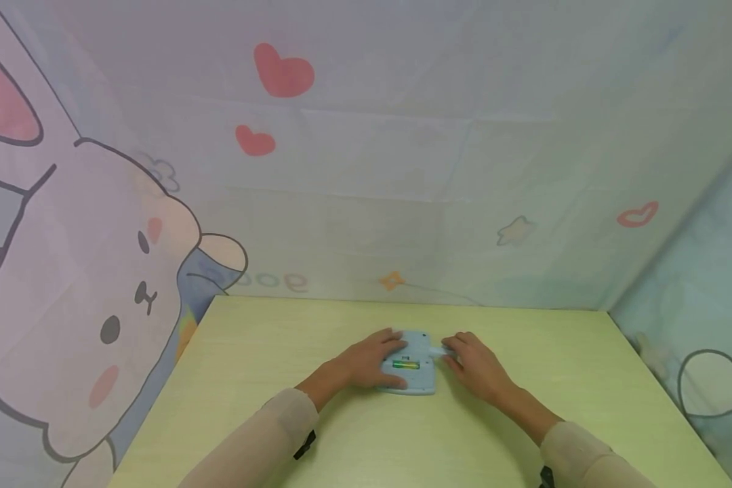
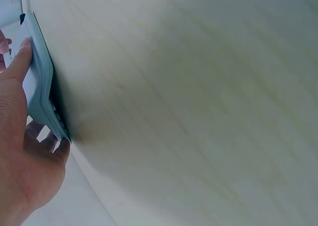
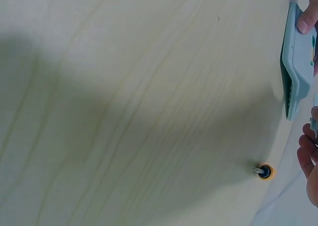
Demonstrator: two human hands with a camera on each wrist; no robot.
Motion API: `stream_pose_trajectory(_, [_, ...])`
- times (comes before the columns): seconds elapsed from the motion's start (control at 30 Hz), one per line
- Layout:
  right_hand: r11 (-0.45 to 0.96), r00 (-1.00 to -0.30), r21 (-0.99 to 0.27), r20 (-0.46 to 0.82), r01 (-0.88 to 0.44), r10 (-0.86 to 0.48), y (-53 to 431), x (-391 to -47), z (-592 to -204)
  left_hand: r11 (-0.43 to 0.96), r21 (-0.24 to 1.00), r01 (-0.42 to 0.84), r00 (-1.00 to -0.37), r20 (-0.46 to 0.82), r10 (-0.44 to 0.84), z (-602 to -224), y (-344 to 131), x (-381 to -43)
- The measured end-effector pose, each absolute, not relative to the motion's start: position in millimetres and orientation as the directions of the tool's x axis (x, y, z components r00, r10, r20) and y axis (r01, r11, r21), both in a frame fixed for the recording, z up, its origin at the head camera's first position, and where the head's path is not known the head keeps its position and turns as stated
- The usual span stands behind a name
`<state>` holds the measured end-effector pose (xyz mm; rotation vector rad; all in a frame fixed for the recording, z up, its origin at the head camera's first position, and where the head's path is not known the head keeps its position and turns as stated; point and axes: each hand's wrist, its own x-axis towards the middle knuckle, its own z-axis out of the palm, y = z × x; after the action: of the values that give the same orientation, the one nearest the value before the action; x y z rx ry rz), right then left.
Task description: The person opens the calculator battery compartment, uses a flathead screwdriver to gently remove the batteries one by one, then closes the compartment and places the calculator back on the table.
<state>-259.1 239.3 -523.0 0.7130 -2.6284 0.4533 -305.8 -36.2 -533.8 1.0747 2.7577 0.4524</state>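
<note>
A pale blue calculator point(image 1: 425, 383) lies face down on the table, its battery slot uncovered with a green and yellow battery point(image 1: 406, 364) inside. My left hand point(image 1: 366, 360) grips it from the left, thumb across the near part and fingers at the far part; in the left wrist view the fingers curl round the edge of the calculator point(image 2: 42, 72). To the right of the slot, my right hand point(image 1: 477, 366) pinches a small pale blue battery cover point(image 1: 439, 352). In the right wrist view that cover point(image 3: 314, 124) is mostly cut off by the frame edge.
Beside the right hand, a small yellow and dark round object point(image 3: 266, 172) with a metal tip stands on the pale wood-grain table point(image 1: 268, 339). A printed cloth point(image 1: 354, 237) with a rabbit and hearts hangs behind the table and along its sides.
</note>
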Motion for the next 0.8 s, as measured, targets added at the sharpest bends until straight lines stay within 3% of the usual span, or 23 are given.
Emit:
stream_pose_trajectory(0.23, [0.813,-0.774,-0.182,0.473,-0.553,-0.421,243.5,-259.2,-524.1,0.702,0.313,0.640,-0.733,-0.026,0.680,-535.3,-36.0,-307.2])
stream_pose_trajectory(0.8, [0.823,-0.797,-0.192,0.439,-0.535,-0.415,249.8,-257.0,-525.9,0.707,0.312,0.634,-0.736,-0.037,0.676,-532.2,-34.0,-305.7])
